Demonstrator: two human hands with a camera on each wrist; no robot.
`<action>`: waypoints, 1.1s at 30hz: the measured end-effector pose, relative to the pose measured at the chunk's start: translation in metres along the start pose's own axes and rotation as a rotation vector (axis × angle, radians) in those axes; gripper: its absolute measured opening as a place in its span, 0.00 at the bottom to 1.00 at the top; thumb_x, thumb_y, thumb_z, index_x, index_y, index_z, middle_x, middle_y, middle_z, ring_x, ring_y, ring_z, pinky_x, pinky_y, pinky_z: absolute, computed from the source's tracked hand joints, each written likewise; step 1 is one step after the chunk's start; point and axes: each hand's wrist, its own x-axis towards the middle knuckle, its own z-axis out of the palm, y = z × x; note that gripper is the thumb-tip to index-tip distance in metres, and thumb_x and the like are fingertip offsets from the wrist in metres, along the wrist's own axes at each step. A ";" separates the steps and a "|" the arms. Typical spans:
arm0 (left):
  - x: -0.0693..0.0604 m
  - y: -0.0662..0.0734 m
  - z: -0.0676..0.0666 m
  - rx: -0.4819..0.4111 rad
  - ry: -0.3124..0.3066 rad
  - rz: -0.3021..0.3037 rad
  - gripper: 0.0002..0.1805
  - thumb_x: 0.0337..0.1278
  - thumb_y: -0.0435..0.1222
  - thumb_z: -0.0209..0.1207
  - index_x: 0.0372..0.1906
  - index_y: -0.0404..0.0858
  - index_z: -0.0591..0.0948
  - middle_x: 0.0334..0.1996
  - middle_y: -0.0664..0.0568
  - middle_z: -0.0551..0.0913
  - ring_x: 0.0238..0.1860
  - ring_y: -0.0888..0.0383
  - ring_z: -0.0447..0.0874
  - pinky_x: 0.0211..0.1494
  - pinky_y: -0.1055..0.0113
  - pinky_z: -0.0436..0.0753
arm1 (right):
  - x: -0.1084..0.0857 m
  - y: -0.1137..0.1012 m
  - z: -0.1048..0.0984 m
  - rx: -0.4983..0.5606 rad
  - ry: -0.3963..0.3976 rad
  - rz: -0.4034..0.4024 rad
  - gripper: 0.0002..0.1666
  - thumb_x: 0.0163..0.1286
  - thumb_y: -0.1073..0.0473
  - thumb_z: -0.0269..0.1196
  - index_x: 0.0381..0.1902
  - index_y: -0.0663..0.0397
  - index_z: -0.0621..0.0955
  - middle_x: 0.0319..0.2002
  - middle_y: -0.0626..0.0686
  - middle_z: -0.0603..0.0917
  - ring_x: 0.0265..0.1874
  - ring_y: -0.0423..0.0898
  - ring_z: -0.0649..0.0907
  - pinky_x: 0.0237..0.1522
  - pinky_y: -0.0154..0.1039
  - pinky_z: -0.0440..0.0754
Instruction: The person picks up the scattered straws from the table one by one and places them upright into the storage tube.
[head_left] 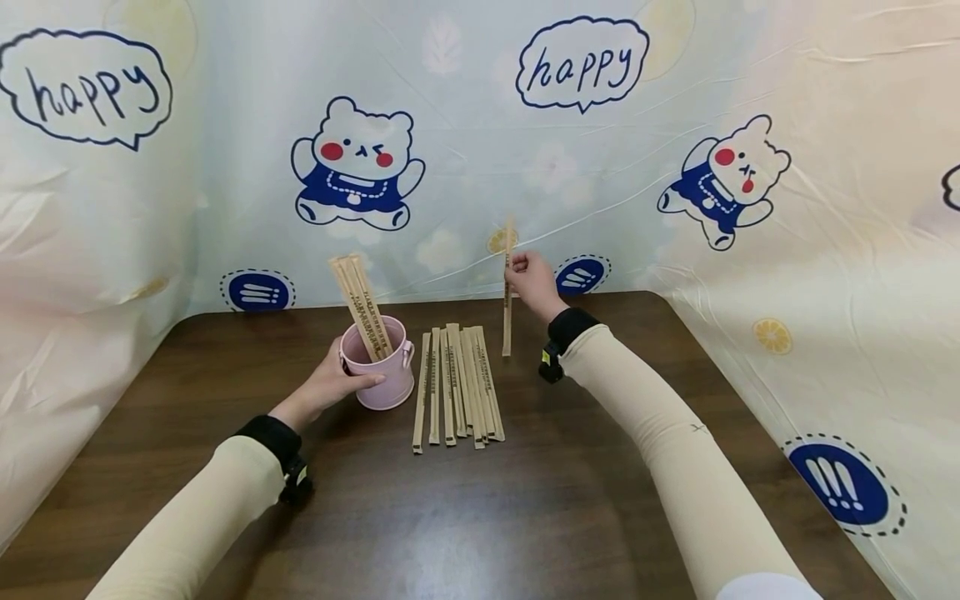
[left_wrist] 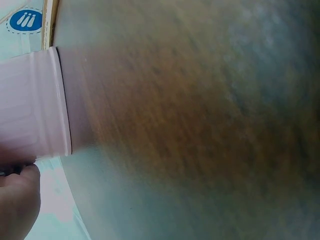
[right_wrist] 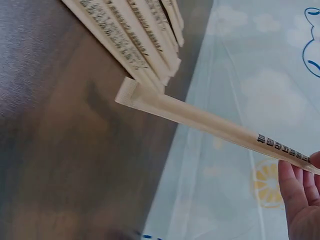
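Observation:
A small pink bucket (head_left: 384,385) stands on the table, with several paper-wrapped straws (head_left: 362,304) leaning to the left inside it. My left hand (head_left: 330,385) grips the bucket from the left, thumb across its front; the other fingers are mostly hidden behind it. In the left wrist view, the bucket's pink wall (left_wrist: 35,105) is beside part of that hand (left_wrist: 20,205). My right hand (head_left: 534,282) pinches one paper-wrapped straw (head_left: 507,312), held upright above the table's far side. The right wrist view shows this straw (right_wrist: 215,125) between thumb and fingers (right_wrist: 295,195).
Several more wrapped straws (head_left: 457,383) lie side by side on the brown wooden table (head_left: 450,525), just right of the bucket. A printed cloth (head_left: 465,150) with bears and lettering hangs behind the table's far edge and along both sides.

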 end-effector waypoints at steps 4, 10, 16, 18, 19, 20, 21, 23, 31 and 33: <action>0.001 0.000 0.000 0.003 -0.004 0.006 0.57 0.58 0.34 0.69 0.80 0.37 0.40 0.76 0.32 0.51 0.75 0.36 0.55 0.79 0.35 0.54 | 0.003 -0.012 -0.006 -0.008 0.027 -0.052 0.19 0.75 0.65 0.55 0.60 0.69 0.74 0.44 0.58 0.78 0.37 0.44 0.79 0.52 0.49 0.85; 0.002 0.004 0.001 0.008 -0.005 0.005 0.57 0.58 0.34 0.69 0.80 0.36 0.41 0.77 0.32 0.51 0.76 0.36 0.55 0.79 0.34 0.54 | 0.007 -0.034 -0.013 -0.059 0.088 -0.140 0.18 0.75 0.64 0.57 0.59 0.67 0.74 0.49 0.62 0.80 0.44 0.51 0.81 0.49 0.41 0.83; 0.002 0.006 0.000 0.014 -0.006 -0.002 0.57 0.59 0.35 0.69 0.80 0.37 0.40 0.77 0.32 0.50 0.76 0.35 0.53 0.79 0.32 0.53 | 0.009 -0.057 -0.015 -0.043 0.137 -0.199 0.17 0.76 0.62 0.58 0.59 0.64 0.75 0.52 0.63 0.81 0.48 0.53 0.81 0.51 0.39 0.81; 0.002 0.005 -0.001 0.008 -0.007 0.007 0.57 0.59 0.35 0.69 0.80 0.37 0.40 0.77 0.32 0.50 0.76 0.35 0.53 0.79 0.33 0.53 | 0.009 -0.064 -0.014 -0.029 0.142 -0.212 0.18 0.76 0.62 0.58 0.59 0.64 0.75 0.53 0.63 0.81 0.50 0.52 0.81 0.52 0.39 0.81; 0.002 0.004 -0.001 0.007 -0.006 0.009 0.57 0.59 0.34 0.69 0.80 0.36 0.40 0.77 0.32 0.50 0.76 0.35 0.53 0.79 0.33 0.53 | 0.008 -0.068 -0.012 -0.017 0.142 -0.221 0.18 0.76 0.62 0.58 0.59 0.65 0.75 0.53 0.63 0.81 0.50 0.52 0.80 0.52 0.39 0.80; 0.003 0.003 -0.001 0.008 -0.005 0.010 0.57 0.59 0.34 0.69 0.80 0.36 0.40 0.77 0.31 0.50 0.76 0.35 0.53 0.79 0.33 0.53 | 0.007 -0.072 -0.011 -0.002 0.142 -0.229 0.18 0.76 0.63 0.58 0.59 0.65 0.75 0.53 0.63 0.81 0.50 0.52 0.80 0.52 0.39 0.80; 0.003 0.002 -0.002 0.006 -0.006 0.010 0.57 0.59 0.34 0.69 0.80 0.37 0.40 0.77 0.31 0.50 0.76 0.35 0.53 0.79 0.33 0.53 | 0.007 -0.076 -0.009 0.013 0.139 -0.238 0.18 0.76 0.63 0.57 0.59 0.66 0.75 0.53 0.64 0.81 0.50 0.52 0.80 0.52 0.38 0.80; 0.003 0.001 -0.002 0.009 -0.002 0.005 0.57 0.59 0.34 0.69 0.80 0.36 0.40 0.77 0.31 0.50 0.76 0.35 0.53 0.79 0.33 0.53 | 0.005 -0.084 -0.004 0.047 0.126 -0.261 0.18 0.76 0.64 0.57 0.60 0.67 0.74 0.53 0.65 0.81 0.50 0.53 0.80 0.51 0.38 0.81; 0.000 0.002 0.001 0.022 0.028 -0.011 0.57 0.57 0.34 0.69 0.79 0.32 0.41 0.76 0.29 0.51 0.75 0.36 0.54 0.78 0.38 0.56 | -0.002 -0.106 0.026 0.166 0.079 -0.332 0.16 0.75 0.67 0.59 0.58 0.67 0.75 0.50 0.65 0.82 0.49 0.54 0.82 0.48 0.36 0.85; 0.000 0.003 0.000 0.023 0.030 -0.011 0.57 0.57 0.34 0.69 0.79 0.32 0.41 0.76 0.29 0.51 0.75 0.36 0.54 0.78 0.39 0.56 | -0.006 -0.113 0.034 0.199 0.068 -0.334 0.16 0.74 0.67 0.59 0.57 0.67 0.75 0.50 0.64 0.82 0.49 0.54 0.82 0.48 0.36 0.84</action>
